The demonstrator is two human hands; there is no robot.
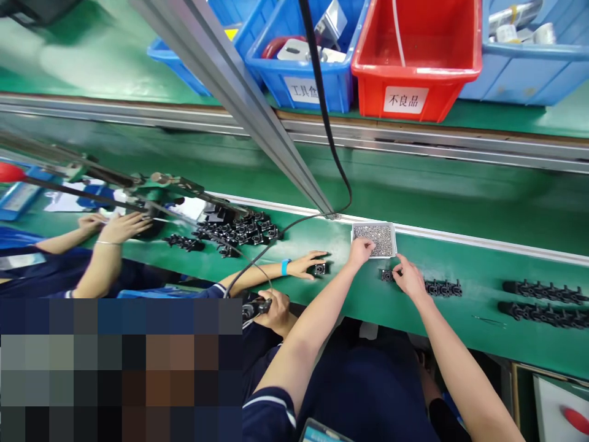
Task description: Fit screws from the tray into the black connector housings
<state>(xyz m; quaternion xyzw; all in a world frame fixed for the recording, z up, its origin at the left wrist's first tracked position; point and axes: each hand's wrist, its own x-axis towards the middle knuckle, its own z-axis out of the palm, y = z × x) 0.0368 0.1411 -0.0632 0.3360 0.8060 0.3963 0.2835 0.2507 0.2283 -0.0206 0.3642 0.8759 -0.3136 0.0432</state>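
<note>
My left hand [362, 252] is over the left side of a small white tray [394, 239] filled with tiny metal pieces [381, 238]. Its thumb and fingertips are pressed together; whatever is between them is too small to make out. To the right of the tray's near corner, my right hand [410, 277] has its fingers apart, close beside a small square black part [386, 275]. I cannot tell whether the fingertips touch it. More black parts [444, 288] stand in a row by the right wrist, partly covered by that hand.
Two rows of black parts [545, 291] and tweezers [488, 321] lie on the right. A co-worker's hand [304, 266] is by another black part [319, 268]; a black pile [239, 233] lies further left. A cable [343, 178] hangs ahead, under blue and red bins [416, 73].
</note>
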